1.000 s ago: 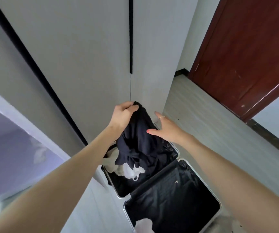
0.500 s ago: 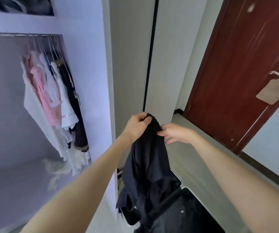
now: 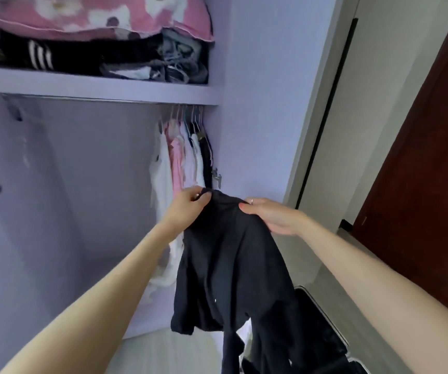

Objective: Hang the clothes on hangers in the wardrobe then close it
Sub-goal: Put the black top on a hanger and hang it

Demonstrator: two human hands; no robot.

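A black garment (image 3: 228, 271) hangs from both my hands in front of the open lilac wardrobe (image 3: 252, 130). My left hand (image 3: 187, 205) pinches its top edge on the left. My right hand (image 3: 271, 215) grips the top edge on the right, thumb on the cloth. Behind my hands, several white, pink and dark clothes (image 3: 179, 163) hang on hangers at the right end of the metal rail (image 3: 82, 99). The rest of the rail is bare.
A shelf (image 3: 96, 86) above the rail carries folded clothes and a pink floral cushion (image 3: 96, 14). The open black suitcase (image 3: 322, 344) lies on the floor at lower right. The grey wardrobe door (image 3: 322, 117) and a dark red room door (image 3: 427, 184) stand to the right.
The garment has come up out of the suitcase to wardrobe height. My right hand went from touching it to gripping its top edge. My view swung left and up into the open wardrobe.
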